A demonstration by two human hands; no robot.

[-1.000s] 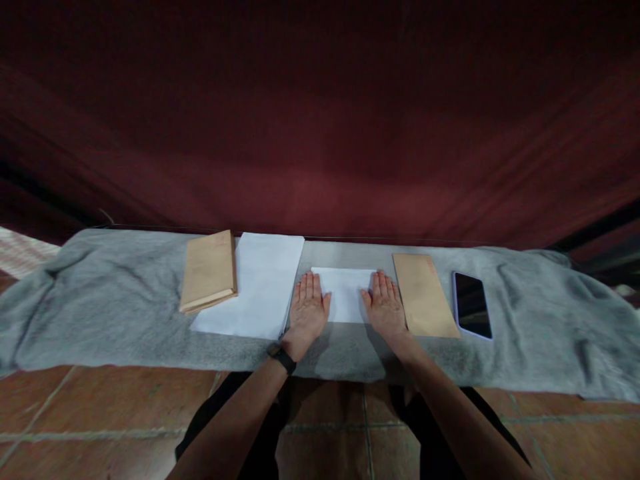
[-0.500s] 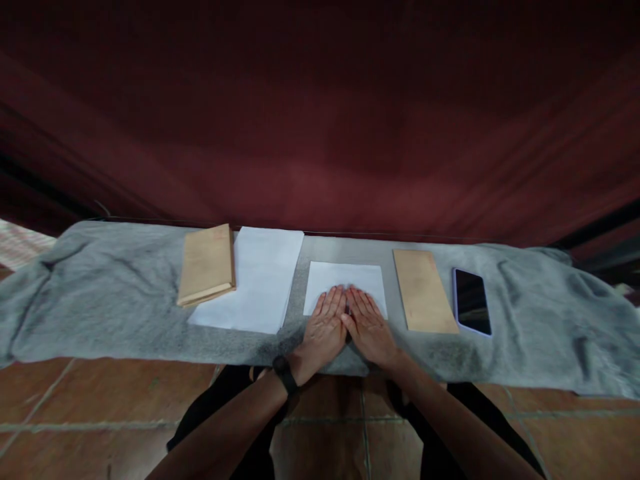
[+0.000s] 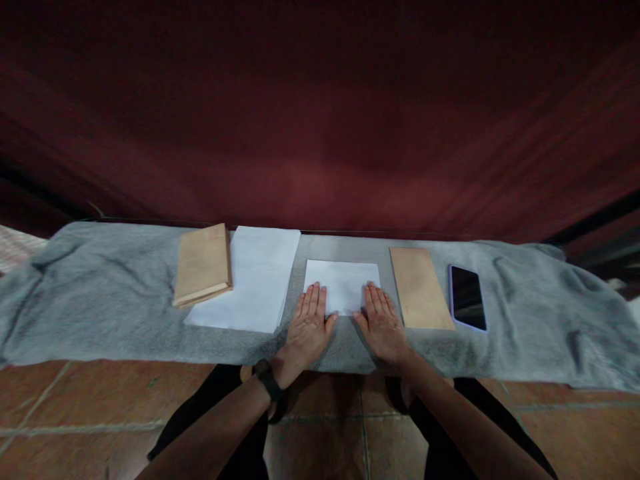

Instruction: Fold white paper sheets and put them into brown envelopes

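Drawn apart since the earlier frame, the left hand (image 3: 307,330) lies flat on the white paper (image 3: 343,287) atop the grey cloth (image 3: 125,293), the right hand (image 3: 384,328) likewise, neither gripping, apparently smoothing; the next move likely needs even pressure.

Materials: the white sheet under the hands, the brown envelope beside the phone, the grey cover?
White sheet: matte paper, judging by its plain shine-free face and straight edges.
Brown envelope: probably kraft paper, smooth and dull; tan colour and flatness suggest it, though thin card is possible.
Grey cover: soft-napped fabric, maybe fleece; wrinkles and mottled pile show, fibre unclear.
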